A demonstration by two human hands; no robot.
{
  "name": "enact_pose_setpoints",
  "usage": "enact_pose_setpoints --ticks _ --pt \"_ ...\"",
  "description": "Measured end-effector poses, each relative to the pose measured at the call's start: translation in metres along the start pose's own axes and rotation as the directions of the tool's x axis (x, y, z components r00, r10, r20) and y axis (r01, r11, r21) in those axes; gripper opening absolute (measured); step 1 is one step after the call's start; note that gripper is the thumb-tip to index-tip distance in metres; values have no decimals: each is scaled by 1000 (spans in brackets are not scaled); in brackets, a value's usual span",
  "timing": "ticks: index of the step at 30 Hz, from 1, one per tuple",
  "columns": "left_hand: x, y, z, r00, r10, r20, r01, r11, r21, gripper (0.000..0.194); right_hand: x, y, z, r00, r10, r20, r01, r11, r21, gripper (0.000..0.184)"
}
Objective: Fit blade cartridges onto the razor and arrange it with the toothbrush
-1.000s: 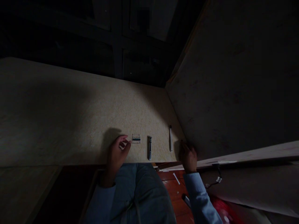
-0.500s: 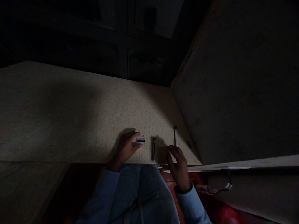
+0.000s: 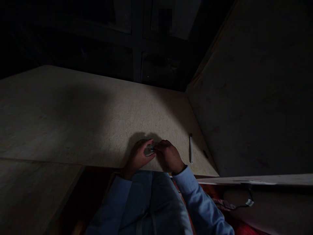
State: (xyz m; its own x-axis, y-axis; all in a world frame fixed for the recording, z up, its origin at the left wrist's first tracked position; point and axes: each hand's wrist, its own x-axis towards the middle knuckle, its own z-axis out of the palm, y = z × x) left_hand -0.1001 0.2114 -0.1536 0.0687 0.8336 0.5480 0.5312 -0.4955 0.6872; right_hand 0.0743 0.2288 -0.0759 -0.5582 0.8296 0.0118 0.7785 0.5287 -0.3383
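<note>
My left hand (image 3: 139, 156) is closed around a small clear case (image 3: 148, 150) just above the near edge of the table, thumb and fingers on opposite sides of it. Against the right side of the case, the fingertips of my right hand (image 3: 170, 155) are pinched together. A small dark piece shows between the case and those fingertips, too small and dim to name. The razor-shaped tool seen earlier on the table is out of sight, and its spot is covered by my right hand.
A pale toothbrush-like stick (image 3: 191, 150) with a dark head lies right of my hands. Beyond it, a short dark object (image 3: 205, 154) rests near the wall (image 3: 256, 114). The stone-patterned table (image 3: 117, 107) reaches back to a dark window frame (image 3: 137, 65). A cable (image 3: 241, 206) hangs below, at right.
My right hand has moved left to the clear case and pinched at it. My left hand still holds the case. The razor-shaped tool no longer shows. The view has shifted slightly.
</note>
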Motion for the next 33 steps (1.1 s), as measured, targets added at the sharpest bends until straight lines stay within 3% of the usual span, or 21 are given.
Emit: enact_pose_setpoints --ticks 8,11,14,18,22,27,30,33 --pt "0 -2 2 1000 -6 -29 8 999 52 54 5 -4 -4 996 -88 25 91 980 -175 17" --pt "-1 -8 4 999 -23 -38 26 996 88 55 4 3 3 990 -118 -82 110 989 -97 15" --pt "-3 -14 7 999 -33 -38 39 984 173 55 -2 14 7 957 -101 -271 127 989 80 19" --pt "-4 -16 8 1000 19 9 -21 958 286 48 -20 31 6 878 61 -474 126 927 354 20" --pt "-4 -16 10 1000 3 27 -13 931 365 48 -43 45 5 840 312 -444 -4 822 570 29" --pt "-2 -18 9 999 -12 53 -7 936 352 57 -62 54 12 793 455 -405 -26 689 724 37" --pt "-1 -9 4 1000 8 -27 -1 967 256 51 -69 54 16 779 514 -359 -28 601 799 44" --pt "0 15 6 975 -31 -218 71 981 179 29 -76 52 21 756 547 -359 -31 578 815 47"
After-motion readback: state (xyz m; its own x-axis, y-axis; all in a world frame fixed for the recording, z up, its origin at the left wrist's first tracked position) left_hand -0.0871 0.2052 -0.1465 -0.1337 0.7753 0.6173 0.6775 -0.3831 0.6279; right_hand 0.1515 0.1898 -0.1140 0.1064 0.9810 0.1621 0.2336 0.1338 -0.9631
